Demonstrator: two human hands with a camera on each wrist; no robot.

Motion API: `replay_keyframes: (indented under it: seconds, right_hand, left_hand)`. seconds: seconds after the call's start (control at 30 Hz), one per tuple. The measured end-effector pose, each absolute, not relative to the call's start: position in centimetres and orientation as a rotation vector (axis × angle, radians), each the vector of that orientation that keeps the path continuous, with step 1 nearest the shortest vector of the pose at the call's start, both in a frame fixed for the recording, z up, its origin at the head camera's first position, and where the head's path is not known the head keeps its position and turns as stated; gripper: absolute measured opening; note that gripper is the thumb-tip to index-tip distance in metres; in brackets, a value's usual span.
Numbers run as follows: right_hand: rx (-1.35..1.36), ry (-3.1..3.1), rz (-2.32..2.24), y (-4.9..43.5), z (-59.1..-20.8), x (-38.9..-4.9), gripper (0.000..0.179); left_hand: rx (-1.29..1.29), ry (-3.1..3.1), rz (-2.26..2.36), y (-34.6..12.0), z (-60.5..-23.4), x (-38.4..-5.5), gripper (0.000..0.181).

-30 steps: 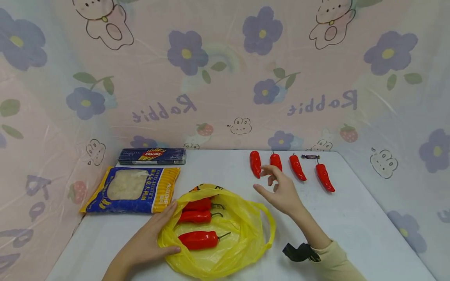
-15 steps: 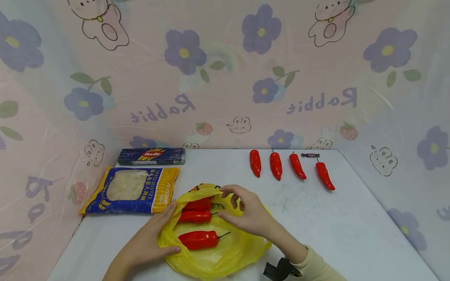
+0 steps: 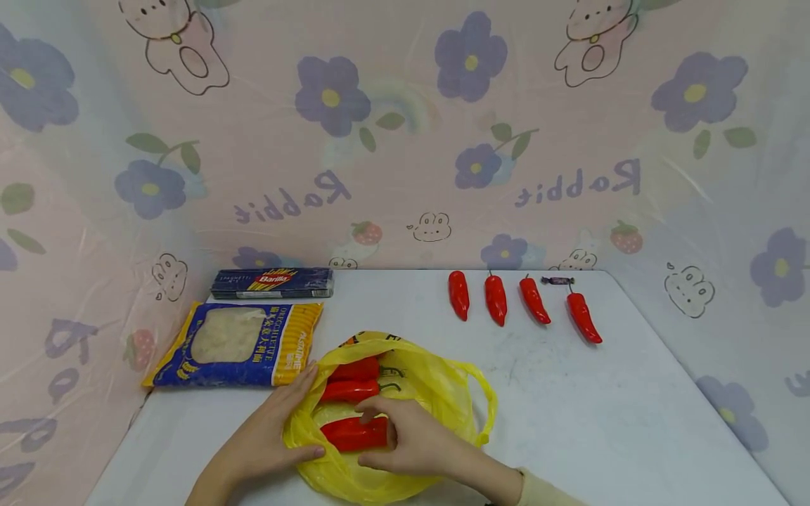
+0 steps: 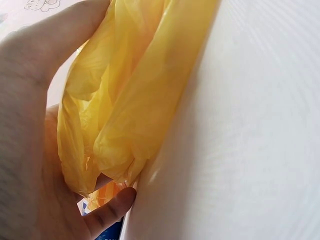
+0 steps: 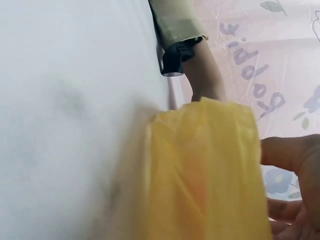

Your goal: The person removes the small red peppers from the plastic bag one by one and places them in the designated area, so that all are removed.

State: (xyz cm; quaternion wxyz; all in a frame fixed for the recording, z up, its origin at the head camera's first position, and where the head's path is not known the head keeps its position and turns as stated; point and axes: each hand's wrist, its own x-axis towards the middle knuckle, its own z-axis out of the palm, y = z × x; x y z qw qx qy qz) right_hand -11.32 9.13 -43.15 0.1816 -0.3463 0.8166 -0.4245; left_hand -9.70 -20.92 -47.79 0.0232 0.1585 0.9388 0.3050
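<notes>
A yellow plastic bag (image 3: 436,372) lies on the white table with its mouth wide. Three red peppers are visible inside: an upper one (image 3: 354,368), a middle one (image 3: 349,391) and a lower one (image 3: 353,434). My left hand (image 3: 268,429) holds the bag's left side, thumb over the rim and fingers outside, along the yellow plastic (image 4: 145,100) in the left wrist view. My right hand (image 3: 411,436) reaches into the mouth, thumb and fingers spread around the lower pepper's stem end, hiding its stem. In the right wrist view, the bag (image 5: 200,175) partly hides this hand (image 5: 305,175).
Several red peppers stand in a row at the back right, the leftmost pepper (image 3: 458,295) nearest the middle. A small wrapped candy (image 3: 557,280) lies behind them. Left of the bag are an orecchiette packet (image 3: 234,344) and a Barilla spaghetti box (image 3: 272,282). A patterned curtain (image 3: 405,140) encloses the table.
My right hand has come from beside the back row of peppers, left and toward me, into the bag's mouth over the lower pepper. The left hand keeps its place on the bag.
</notes>
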Motion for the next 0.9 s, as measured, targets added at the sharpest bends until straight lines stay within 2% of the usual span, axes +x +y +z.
replay_keyframes:
  seconds: [0.5,0.9]
  right_hand:
    - [-1.112,2.490,-1.024,8.4,-45.0,-10.9,0.044]
    - [-1.037,2.659,-0.861,8.2,-45.7,-11.3,0.038]
  left_hand:
    - [0.537,2.930,0.954,-21.0,-48.1,-9.7,0.116]
    - [0.509,2.922,0.932,-21.0,-48.0,-9.7,0.117]
